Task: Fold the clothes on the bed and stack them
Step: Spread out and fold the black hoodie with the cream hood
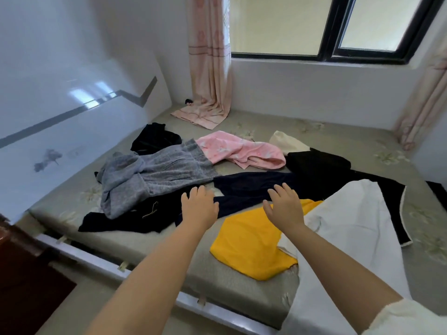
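Observation:
Unfolded clothes lie scattered on the bed. A dark navy garment stretches across the middle. Both my hands reach over it with fingers spread and hold nothing: my left hand near its left part, my right hand above its right part and the edge of a yellow garment. A grey garment is bunched at the left, a pink one lies behind, a white one at the right, black pieces beyond it.
A glossy white headboard rises at the left. Behind the bed are a wall and window, with a pink curtain draping onto the mattress. A cream item and another black garment lie farther back. The floor is at lower left.

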A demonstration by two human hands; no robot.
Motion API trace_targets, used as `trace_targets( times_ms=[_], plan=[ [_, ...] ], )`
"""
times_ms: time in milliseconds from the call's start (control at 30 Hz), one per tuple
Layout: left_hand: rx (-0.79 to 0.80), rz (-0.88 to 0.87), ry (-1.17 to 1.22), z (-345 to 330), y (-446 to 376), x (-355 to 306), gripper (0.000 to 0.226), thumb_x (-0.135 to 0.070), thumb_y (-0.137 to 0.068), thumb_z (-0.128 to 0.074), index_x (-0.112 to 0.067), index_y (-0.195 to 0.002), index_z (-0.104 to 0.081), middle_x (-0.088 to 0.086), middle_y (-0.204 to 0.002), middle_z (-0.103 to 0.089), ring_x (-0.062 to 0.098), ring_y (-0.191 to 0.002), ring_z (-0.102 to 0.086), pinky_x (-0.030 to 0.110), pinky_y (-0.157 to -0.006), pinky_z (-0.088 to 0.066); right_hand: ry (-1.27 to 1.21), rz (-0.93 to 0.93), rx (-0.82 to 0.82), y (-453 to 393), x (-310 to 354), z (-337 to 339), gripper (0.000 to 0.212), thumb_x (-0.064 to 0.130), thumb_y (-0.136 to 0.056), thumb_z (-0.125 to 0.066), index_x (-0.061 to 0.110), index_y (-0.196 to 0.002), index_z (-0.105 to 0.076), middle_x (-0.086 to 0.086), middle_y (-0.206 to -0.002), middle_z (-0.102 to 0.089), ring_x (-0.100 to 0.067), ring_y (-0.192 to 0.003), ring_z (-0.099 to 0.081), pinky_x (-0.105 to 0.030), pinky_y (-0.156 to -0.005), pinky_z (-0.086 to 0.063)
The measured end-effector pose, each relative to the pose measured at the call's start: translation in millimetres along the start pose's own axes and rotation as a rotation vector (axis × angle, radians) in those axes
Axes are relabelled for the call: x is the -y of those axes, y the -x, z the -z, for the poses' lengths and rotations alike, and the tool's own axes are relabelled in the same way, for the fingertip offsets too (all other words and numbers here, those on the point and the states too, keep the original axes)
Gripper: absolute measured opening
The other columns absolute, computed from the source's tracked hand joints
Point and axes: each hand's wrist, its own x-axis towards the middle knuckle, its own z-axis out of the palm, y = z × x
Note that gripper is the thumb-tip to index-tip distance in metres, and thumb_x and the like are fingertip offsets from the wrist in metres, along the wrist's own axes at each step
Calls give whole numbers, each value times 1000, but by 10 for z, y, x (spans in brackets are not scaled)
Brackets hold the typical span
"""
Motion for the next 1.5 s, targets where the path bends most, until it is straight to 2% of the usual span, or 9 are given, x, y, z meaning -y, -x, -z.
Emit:
trace_targets(
  times_ms=[67,167,433,667,933,1100,1267,1367,1500],
  plan=[
    [35,-24,-11,-63,-418,34,44,-39,-97,-33,-12,-131,-39,8,-140,-35,25,-132,-28,42,-107,-25,58,-48,41,-359,-145,-172,40,21,-92,-51,-3,-123,-54,-21,-134,-48,-35,-133,-34,-43,-107,-29],
    [103,-139,-25,-172,-1020,7,44,-39,-97,-33,-12,-131,-39,8,-140,-36,25,-131,-30,41,-105,-26,130,-127,76,-746,-390,-362,42,28,-95,-42,4,-128,-50,-14,-138,-45,-27,-137,-28,-38,-107,-25],
    [195,-416,-1,-593,-2366,-611,38,-37,-97,-33,-11,-123,-44,6,-133,-41,24,-126,-33,39,-100,-30,248,-449,104,-1170,-1211,-586,36,25,-93,-43,1,-117,-57,-15,-120,-57,-30,-118,-45,-37,-92,-37],
    [261,-479,42,-1040,-2799,-1276,34,-37,-95,-35,-14,-118,-47,3,-128,-44,21,-123,-36,37,-98,-31,269,-625,219,-1131,-2056,-751,40,25,-94,-45,2,-125,-53,-14,-130,-53,-30,-129,-37,-37,-102,-29],
    [323,-275,54,-1514,-3085,-2276,38,-41,-95,-35,-15,-122,-46,4,-134,-42,21,-127,-34,36,-99,-32,252,-518,353,-1509,-3290,-1095,43,32,-96,-37,9,-131,-47,-8,-135,-48,-25,-131,-34,-33,-104,-27],
    [279,-199,92,-2011,-3275,-2981,39,-44,-94,-35,-16,-118,-47,2,-131,-45,20,-124,-36,34,-97,-33,289,-503,441,-1622,-4106,-1449,46,38,-97,-35,11,-132,-46,-7,-138,-46,-25,-135,-30,-32,-108,-23],
    [267,-196,154,-2854,-3517,-3514,56,-47,-94,-34,-13,-139,-31,9,-152,-21,25,-141,-13,41,-110,-20,257,-465,460,-1662,-4733,-1953,45,33,-95,-42,4,-128,-48,-13,-134,-49,-28,-134,-31,-36,-108,-23],
    [281,-171,207,-3355,-3587,-3772,63,-51,-92,-34,-17,-144,-23,9,-154,-12,24,-143,-3,44,-113,-8,310,-397,515,-1807,-5059,-2262,49,34,-95,-40,8,-136,-39,-11,-143,-39,-27,-137,-25,-38,-111,-19],
    [308,-195,126,-3821,-3622,-3850,73,-61,-88,-15,-17,-146,-13,7,-155,-5,24,-143,1,43,-114,1,190,-408,427,-2065,-5332,-2571,52,30,-95,-42,7,-140,-32,-11,-148,-31,-26,-139,-22,-35,-112,-18]
  ],
)
